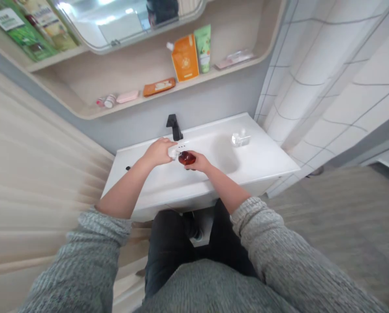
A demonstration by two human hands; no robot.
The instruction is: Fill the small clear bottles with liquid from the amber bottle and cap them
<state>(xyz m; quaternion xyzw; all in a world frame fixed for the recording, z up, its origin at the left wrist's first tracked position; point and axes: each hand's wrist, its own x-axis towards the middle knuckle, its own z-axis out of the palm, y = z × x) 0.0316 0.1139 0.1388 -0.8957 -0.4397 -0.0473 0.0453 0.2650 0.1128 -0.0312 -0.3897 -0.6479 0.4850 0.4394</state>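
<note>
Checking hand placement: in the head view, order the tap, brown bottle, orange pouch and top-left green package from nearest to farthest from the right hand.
1. Brown bottle: in the right hand.
2. Tap: at the basin's back edge.
3. Orange pouch: above the tap.
4. Green package: far upper left.

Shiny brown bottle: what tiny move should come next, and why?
Perhaps the right hand could steady the shiny brown bottle over the white sink, because its narrow end faces a small whitish piece, too blurred to name, in the left hand.
</note>
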